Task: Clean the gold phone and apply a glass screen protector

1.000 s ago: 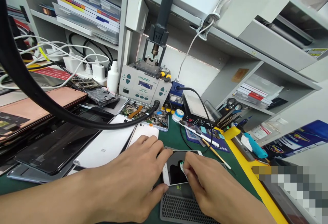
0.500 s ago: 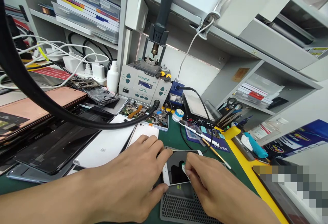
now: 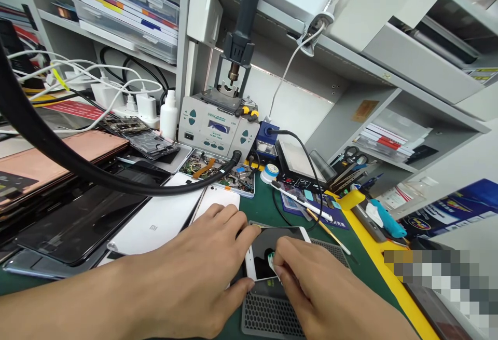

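A white-framed smartphone [image 3: 257, 254] with a dark screen lies face up on a grey honeycomb-patterned mat [image 3: 268, 309]. My left hand [image 3: 206, 267] steadies its left end, with the index finger at the far edge and the thumb at the near edge. Over the screen, my right hand [image 3: 307, 272] is closed in a pinch on a small white-and-green piece [image 3: 271, 261], pressed against or just above the glass. Most of that piece is hidden by the fingers, so its kind is unclear. The phone's right part is partly covered by the same hand.
Several phones, among them a white one [image 3: 155, 226], lie to the left. Behind stand a hot-air rework station [image 3: 213, 127] and a tray of circuit boards [image 3: 249, 187]. A black hose [image 3: 116, 181] arches across the left. A white-handled brush [image 3: 303, 201] and a swab [image 3: 330, 233] lie at right.
My right hand has slid a little to the left over the screen with the white-and-green piece. My left hand keeps its hold on the phone. The view has shifted slightly.
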The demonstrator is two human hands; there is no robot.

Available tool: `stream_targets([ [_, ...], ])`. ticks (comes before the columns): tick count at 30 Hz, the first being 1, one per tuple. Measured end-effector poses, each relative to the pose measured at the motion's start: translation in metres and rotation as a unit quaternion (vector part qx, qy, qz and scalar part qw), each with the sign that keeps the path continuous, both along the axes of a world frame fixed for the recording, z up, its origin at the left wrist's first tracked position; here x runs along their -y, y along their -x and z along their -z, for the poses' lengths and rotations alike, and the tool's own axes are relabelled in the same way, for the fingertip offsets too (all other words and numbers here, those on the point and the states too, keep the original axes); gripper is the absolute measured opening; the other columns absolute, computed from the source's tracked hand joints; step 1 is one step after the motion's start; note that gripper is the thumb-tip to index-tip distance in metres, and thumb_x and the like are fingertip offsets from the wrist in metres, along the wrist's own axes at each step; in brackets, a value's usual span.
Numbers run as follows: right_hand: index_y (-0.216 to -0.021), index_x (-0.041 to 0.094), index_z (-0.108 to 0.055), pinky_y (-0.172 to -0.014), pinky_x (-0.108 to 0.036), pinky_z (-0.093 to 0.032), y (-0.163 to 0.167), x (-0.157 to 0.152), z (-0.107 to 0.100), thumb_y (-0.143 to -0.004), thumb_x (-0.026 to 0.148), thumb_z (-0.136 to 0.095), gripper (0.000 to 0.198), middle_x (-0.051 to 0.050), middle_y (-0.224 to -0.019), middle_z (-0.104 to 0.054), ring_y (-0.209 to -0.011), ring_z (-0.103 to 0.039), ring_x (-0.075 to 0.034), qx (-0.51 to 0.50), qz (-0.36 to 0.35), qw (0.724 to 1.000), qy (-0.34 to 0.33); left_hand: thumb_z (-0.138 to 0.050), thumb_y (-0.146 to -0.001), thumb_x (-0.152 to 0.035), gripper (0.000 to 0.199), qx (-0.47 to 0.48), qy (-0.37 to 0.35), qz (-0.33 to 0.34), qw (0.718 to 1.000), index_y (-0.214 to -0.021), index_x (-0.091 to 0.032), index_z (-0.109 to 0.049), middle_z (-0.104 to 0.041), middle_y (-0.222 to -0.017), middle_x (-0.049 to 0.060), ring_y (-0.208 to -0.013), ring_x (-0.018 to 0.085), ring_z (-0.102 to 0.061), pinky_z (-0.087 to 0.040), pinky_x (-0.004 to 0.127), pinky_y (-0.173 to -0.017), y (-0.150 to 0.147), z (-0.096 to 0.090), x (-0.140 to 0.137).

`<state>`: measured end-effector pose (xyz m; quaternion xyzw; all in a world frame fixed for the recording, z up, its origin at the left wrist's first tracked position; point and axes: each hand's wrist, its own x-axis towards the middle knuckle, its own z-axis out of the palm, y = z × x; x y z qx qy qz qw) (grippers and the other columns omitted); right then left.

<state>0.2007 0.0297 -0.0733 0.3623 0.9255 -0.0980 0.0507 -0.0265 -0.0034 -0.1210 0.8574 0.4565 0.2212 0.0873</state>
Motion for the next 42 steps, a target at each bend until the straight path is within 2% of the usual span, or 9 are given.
stream_targets([
  [9, -0.086, 0.025, -0.044, -0.068, -0.032, -0.037, -0.011, -0.007, 0.001, -0.100, 0.012, -0.042, 0.020, -0.001, -0.088, -0.061, -0.077, -0.057, -0.021, 0.028, 0.059, 0.998, 0.013, -0.060, -0.092, -0.036, 0.033, -0.002, 0.015, 0.006, 1.000, -0.121, -0.021, -0.061, -0.061, -0.111, 0.011, -0.109, 0.033, -0.055, -0.044, 0.048, -0.097, 0.001, -0.001, 0.000],
  [18, -0.085, 0.024, -0.045, -0.065, -0.031, -0.036, -0.008, -0.007, 0.000, -0.101, 0.012, -0.043, 0.020, -0.001, -0.088, -0.062, -0.076, -0.057, -0.020, 0.024, 0.058, 0.998, 0.010, -0.060, -0.092, -0.036, 0.028, -0.005, 0.013, 0.005, 1.000, -0.115, -0.020, -0.062, -0.061, -0.111, 0.011, -0.110, 0.032, -0.055, -0.044, 0.047, -0.097, 0.000, -0.004, 0.000],
  [25, -0.086, 0.024, -0.044, -0.067, -0.030, -0.041, -0.001, -0.001, 0.000, -0.098, 0.008, -0.043, 0.020, -0.002, -0.089, -0.061, -0.077, -0.058, -0.019, 0.001, 0.005, 1.000, -0.002, -0.061, -0.091, -0.034, 0.038, -0.001, -0.004, 0.004, 1.000, -0.127, -0.021, -0.059, -0.061, -0.113, 0.011, -0.111, 0.033, -0.056, -0.044, 0.047, -0.097, 0.000, -0.002, 0.000],
  [30, -0.085, 0.024, -0.043, -0.066, -0.030, -0.042, 0.001, 0.003, 0.000, -0.099, 0.008, -0.042, 0.021, -0.002, -0.089, -0.061, -0.076, -0.059, -0.020, 0.003, 0.000, 1.000, -0.002, -0.062, -0.091, -0.034, 0.040, -0.005, -0.011, 0.002, 1.000, -0.129, -0.021, -0.058, -0.061, -0.115, 0.012, -0.113, 0.034, -0.056, -0.044, 0.047, -0.099, 0.000, -0.002, 0.001],
  [38, -0.087, 0.024, -0.044, -0.068, -0.032, -0.044, -0.001, 0.001, -0.003, -0.100, 0.010, -0.040, 0.020, -0.002, -0.090, -0.061, -0.078, -0.059, -0.020, 0.010, 0.004, 1.000, 0.011, -0.061, -0.092, -0.034, 0.025, -0.009, -0.002, 0.004, 1.000, -0.112, -0.020, -0.062, -0.061, -0.113, 0.012, -0.112, 0.034, -0.055, -0.045, 0.049, -0.097, 0.000, -0.002, 0.001],
  [42, -0.086, 0.024, -0.043, -0.067, -0.032, -0.043, 0.000, -0.001, -0.001, -0.100, 0.010, -0.040, 0.020, -0.002, -0.088, -0.060, -0.076, -0.058, -0.020, 0.006, 0.003, 1.000, 0.006, -0.061, -0.092, -0.034, 0.028, -0.009, -0.002, 0.005, 1.000, -0.116, -0.020, -0.062, -0.061, -0.114, 0.012, -0.112, 0.034, -0.055, -0.045, 0.049, -0.097, 0.000, -0.003, 0.000],
])
